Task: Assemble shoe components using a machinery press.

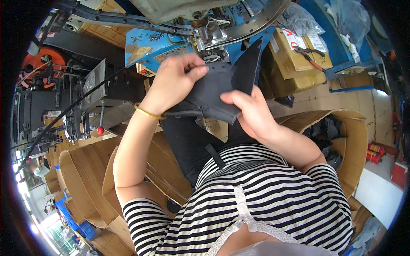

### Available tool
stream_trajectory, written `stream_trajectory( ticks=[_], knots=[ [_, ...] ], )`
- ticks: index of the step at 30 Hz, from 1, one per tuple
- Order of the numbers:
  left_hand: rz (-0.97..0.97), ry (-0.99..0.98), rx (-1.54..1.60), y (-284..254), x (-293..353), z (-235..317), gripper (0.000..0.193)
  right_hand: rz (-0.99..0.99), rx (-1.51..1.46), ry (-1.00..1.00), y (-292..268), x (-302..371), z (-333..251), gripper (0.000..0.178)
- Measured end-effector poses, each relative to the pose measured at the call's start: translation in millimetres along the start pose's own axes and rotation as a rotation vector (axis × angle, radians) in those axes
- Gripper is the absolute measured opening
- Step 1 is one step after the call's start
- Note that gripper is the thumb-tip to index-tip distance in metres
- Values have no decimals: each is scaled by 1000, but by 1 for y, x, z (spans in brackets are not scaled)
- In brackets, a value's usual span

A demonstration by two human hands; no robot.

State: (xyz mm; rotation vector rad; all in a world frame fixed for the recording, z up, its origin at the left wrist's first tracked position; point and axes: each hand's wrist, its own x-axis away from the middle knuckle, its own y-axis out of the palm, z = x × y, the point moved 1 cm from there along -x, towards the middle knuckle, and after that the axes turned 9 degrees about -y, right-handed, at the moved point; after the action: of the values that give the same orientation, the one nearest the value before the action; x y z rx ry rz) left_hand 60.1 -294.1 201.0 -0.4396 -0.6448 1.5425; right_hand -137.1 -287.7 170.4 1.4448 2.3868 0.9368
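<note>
one blue metal machine (149, 45) stands at the top, crossed by curved steel rails, its paint chipped and scattered with small dark bits; a second, dark machine (42, 102) fills the left side, with one round orange-red wheel (42, 67). open corrugated cardboard boxes flank the person: a left box (85, 175) and a right box (358, 147), the latter with black pieces (326, 132) inside. the person wears a ribbed striped shirt (265, 196), black and white, and black trousers (183, 145). two smaller cartons are stacked at upper right; the upper carton (284, 57) bears pale labels with red and dark print, too small to make out fully. between the hands, above the lap and just before the blue machine, is one dark grey fabric piece (209, 89), matt and flexible, with a seamed lower edge and a row of small dots near the upper one. the left hand (177, 79) pinches its upper left edge between thumb and fingers; the right hand (253, 112) grips its right side, thumb on top. one pair of pliers (311, 58) lies on the upper carton. smallest are one thin gold-coloured bangle (147, 112) around the left wrist and one red ball knob (101, 130) on a lever.
</note>
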Motion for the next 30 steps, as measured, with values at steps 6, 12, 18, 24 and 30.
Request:
stream_trajectory(
  ticks=[6,12,18,24,30],
  knots=[
    [121,-8,79,-2,-36,-24,19,89,-50,18,8,-39,-4,19],
    [51,-190,296,-4,-51,-26,16,89,-59,83,2,-55,-3,21],
    [-103,-404,417,-5,-50,-31,11,114,-16,68,13,-47,-11,25],
    [-70,-408,755,-1,-49,-47,10,137,-8,47,14,-46,-11,30],
    [-52,-405,712,-3,-43,-44,9,100,36,45,9,-46,-2,19]
  ],
)
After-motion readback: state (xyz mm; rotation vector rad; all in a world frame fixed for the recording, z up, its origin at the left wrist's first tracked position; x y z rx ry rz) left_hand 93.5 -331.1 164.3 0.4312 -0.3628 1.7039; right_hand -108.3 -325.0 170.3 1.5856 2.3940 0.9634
